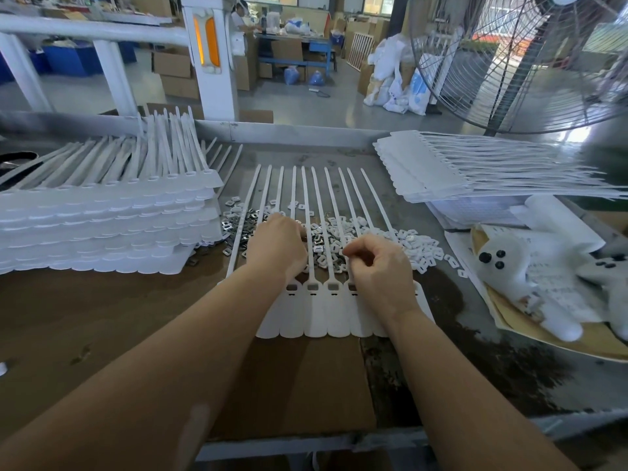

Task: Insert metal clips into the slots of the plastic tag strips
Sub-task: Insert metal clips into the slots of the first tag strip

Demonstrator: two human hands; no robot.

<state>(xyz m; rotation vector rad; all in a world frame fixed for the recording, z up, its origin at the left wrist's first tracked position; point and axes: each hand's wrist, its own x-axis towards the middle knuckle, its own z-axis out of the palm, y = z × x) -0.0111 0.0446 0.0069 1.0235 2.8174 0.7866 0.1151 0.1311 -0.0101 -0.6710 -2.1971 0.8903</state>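
Head view had the tag strip (336, 314) flat on the tabletop (102, 317), clip pile (326, 246) just beyond; left hand (277, 248) dug there, grip unclear, right hand (377, 266) curled, its catch hidden; a clip could've tipped, missing its slot

Grey concrete floor (306, 107), large fan (530, 62), stacked boxes (173, 73).

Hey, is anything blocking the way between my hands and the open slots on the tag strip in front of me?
Nothing visible blocks it. The left hand and right hand hover above the tag strip, slots exposed between them.
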